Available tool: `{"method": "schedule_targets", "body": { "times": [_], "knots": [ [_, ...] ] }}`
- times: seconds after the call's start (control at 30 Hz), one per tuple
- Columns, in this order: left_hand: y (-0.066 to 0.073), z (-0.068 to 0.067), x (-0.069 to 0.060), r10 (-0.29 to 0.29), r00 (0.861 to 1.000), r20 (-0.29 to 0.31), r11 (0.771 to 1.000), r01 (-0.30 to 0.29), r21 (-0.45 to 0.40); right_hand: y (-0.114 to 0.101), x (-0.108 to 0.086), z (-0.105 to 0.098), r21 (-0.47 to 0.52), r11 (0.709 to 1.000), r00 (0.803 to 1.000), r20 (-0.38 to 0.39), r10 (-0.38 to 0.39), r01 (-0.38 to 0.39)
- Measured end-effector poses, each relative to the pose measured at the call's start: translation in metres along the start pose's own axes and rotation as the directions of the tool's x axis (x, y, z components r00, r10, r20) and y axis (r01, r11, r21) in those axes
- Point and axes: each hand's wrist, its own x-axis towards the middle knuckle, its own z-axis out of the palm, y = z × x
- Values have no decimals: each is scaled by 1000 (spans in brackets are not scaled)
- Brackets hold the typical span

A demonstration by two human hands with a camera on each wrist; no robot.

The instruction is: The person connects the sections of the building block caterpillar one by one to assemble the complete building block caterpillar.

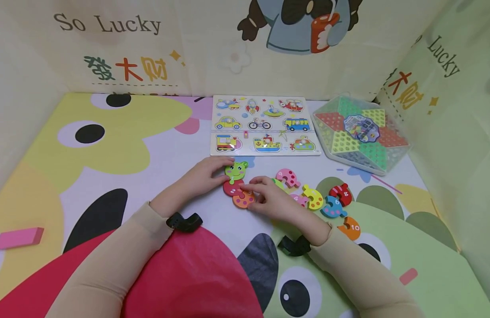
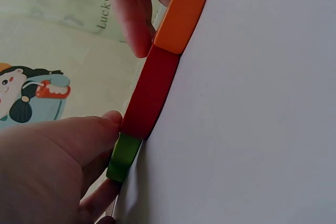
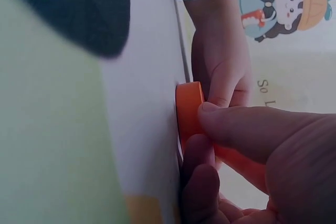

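A green caterpillar-head puzzle piece (image 1: 236, 169) with a smiling face lies on the table, joined to a red piece (image 1: 231, 188) numbered 2. Below that, an orange dotted piece (image 1: 243, 201) meets the red one. My left hand (image 1: 203, 176) holds the green head, its thumb near the seam with the red piece (image 2: 149, 95). With thumb and fingers, my right hand (image 1: 274, 198) pinches the orange piece (image 3: 189, 106); its fingers partly cover that piece in the head view. All three pieces lie flat in a row.
To the right lie loose caterpillar pieces, among them pink (image 1: 288, 177), yellow (image 1: 313, 198), blue (image 1: 333, 207), red (image 1: 341, 194) and orange (image 1: 351, 228). Behind are a vehicle puzzle board (image 1: 265, 132) and a clear hexagonal box (image 1: 334, 152). Printed cloth covers table and walls.
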Motion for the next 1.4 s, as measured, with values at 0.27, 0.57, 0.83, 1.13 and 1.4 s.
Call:
{"method": "schedule_targets", "body": {
  "times": [0.27, 0.57, 0.83, 1.13, 1.4],
  "knots": [
    [0, -2, -1, 11, 1000, -3, 1000, -11, 4, -12, -14, -18, 30, 994, 993, -67, -100, 102],
    [5, -3, 4, 21, 999, 27, 1000, -21, -9, -6, -85, -101, 255, 837, 859, -321, -399, 484],
    [2, -1, 6, 17, 1000, 20, 1000, -17, -8, 15, -121, -141, 398, 597, 717, -430, -549, 696],
    [-3, -2, 0, 13, 1000, 2, 1000, -13, -18, 15, -115, -141, 233, 842, 873, -178, -455, 487],
    [-2, -1, 1, 21, 1000, 6, 1000, -21, -22, 27, -96, -125, -25, 972, 966, 115, -231, 235]
  ]
}}
